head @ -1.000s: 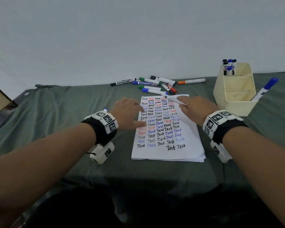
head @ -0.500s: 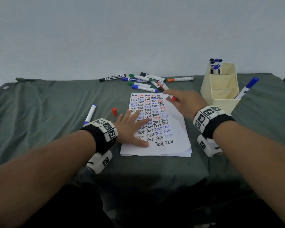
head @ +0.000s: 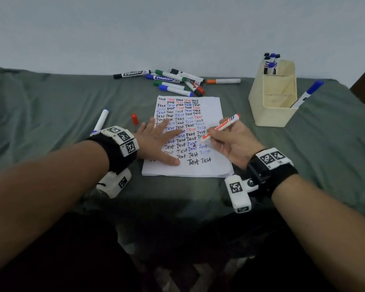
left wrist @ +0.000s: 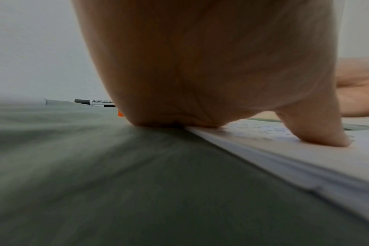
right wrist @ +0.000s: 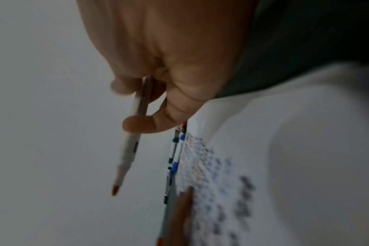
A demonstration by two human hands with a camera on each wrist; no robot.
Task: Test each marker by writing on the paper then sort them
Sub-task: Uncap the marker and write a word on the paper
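Note:
A white paper sheet (head: 211,114) covered in rows of "Test" lies on the green cloth. My left hand (head: 156,140) lies flat on its left half, fingers spread, thumb (left wrist: 318,131) pressing the sheet. My right hand (head: 232,142) grips an uncapped red marker (head: 221,127), tip down over the written rows; the same marker (right wrist: 128,149) and its red tip show in the right wrist view. Its red cap (head: 134,119) lies left of the paper. Several capped markers (head: 173,81) lie in a pile beyond the paper.
A cream organiser box (head: 272,95) stands at the right, with several markers (head: 271,63) upright in its rear compartment and a blue-capped one (head: 308,93) leaning in the front. A blue-tipped marker (head: 101,121) lies left of my left wrist. An orange-capped marker (head: 223,81) lies near the wall.
My right hand picked a red marker from the pile and brought it back over the paper, uncapped. My left hand slid down onto the sheet's left half. The red cap now lies on the cloth.

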